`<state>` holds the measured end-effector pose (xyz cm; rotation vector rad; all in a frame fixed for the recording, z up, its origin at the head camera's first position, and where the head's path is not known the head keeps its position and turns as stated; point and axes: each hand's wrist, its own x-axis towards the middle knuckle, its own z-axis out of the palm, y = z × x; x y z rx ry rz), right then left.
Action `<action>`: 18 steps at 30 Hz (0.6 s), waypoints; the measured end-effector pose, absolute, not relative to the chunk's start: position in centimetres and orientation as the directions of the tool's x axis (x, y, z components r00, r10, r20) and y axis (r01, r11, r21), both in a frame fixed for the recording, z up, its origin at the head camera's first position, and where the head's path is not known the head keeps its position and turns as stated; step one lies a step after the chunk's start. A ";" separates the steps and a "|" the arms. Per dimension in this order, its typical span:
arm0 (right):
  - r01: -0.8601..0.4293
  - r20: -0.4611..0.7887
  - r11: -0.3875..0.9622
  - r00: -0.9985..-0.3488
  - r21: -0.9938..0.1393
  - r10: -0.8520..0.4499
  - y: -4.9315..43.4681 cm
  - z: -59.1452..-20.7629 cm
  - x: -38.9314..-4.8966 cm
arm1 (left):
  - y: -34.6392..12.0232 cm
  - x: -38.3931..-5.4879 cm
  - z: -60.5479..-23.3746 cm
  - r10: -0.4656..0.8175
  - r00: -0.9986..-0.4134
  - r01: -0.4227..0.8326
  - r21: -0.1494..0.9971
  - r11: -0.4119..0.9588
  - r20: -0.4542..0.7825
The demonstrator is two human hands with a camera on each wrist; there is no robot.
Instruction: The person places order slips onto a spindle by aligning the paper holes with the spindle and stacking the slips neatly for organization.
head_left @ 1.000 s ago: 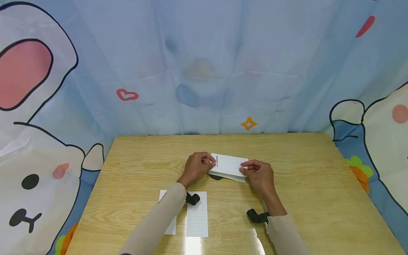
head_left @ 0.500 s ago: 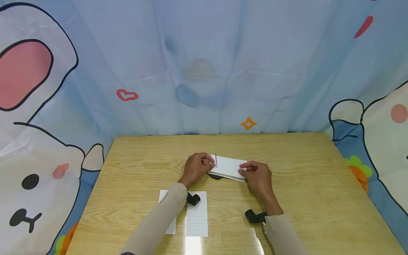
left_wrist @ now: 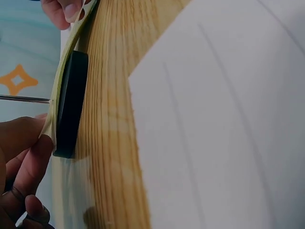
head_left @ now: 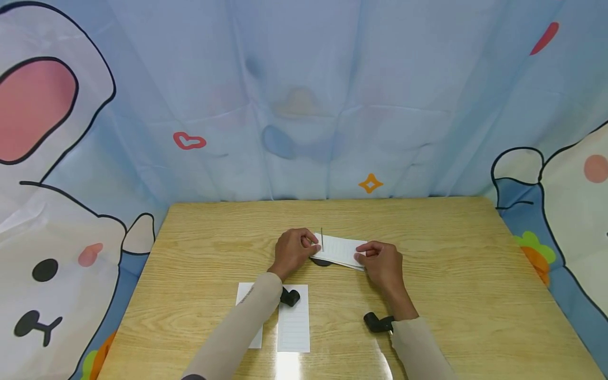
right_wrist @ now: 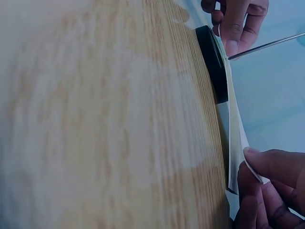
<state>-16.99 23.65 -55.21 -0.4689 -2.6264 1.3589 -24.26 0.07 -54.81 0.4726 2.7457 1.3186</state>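
Note:
A white lined paper slip [head_left: 343, 249] is pierced near its left end by the thin metal rod of a bill spike [head_left: 322, 238], which stands upright above the paper. The spike's round black base [left_wrist: 72, 105] rests on the table, with more paper between it and the top slip. My left hand [head_left: 292, 251] pinches the slip's left end beside the rod. At the opposite end, my right hand [head_left: 383, 264] pinches the slip between thumb and fingers. Seen edge-on in the right wrist view, the top slip [right_wrist: 244, 138] lifts slightly away from the paper beneath it at the right hand.
Two more lined slips lie nearer on the wooden table [head_left: 475, 285]: one slip [head_left: 293, 327] in plain sight, another slip [head_left: 255, 338] partly under the left sleeve. A printed blue curtain [head_left: 304, 105] hangs behind the table's back edge.
Both hands have lowered the slip a little along the rod, so more of the rod shows above it. The right hand has shifted slightly left. The loose slips stay put.

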 end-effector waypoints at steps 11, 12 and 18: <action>0.246 -0.022 0.607 -0.936 -0.755 0.352 23.0 -54.8 -17.2 | 0.1 -24.2 -54.8 0.305 -0.949 0.263 0.738 0.621 0.082; 0.249 -0.020 0.615 -0.935 -0.748 0.353 23.0 -54.8 -17.3 | 0.1 -24.2 -54.7 0.304 -0.949 0.265 0.735 0.624 0.083; 0.235 0.005 0.669 -0.942 -0.705 0.337 23.0 -54.9 -17.2 | 0.0 -24.1 -54.6 0.290 -0.954 0.256 0.715 0.651 0.078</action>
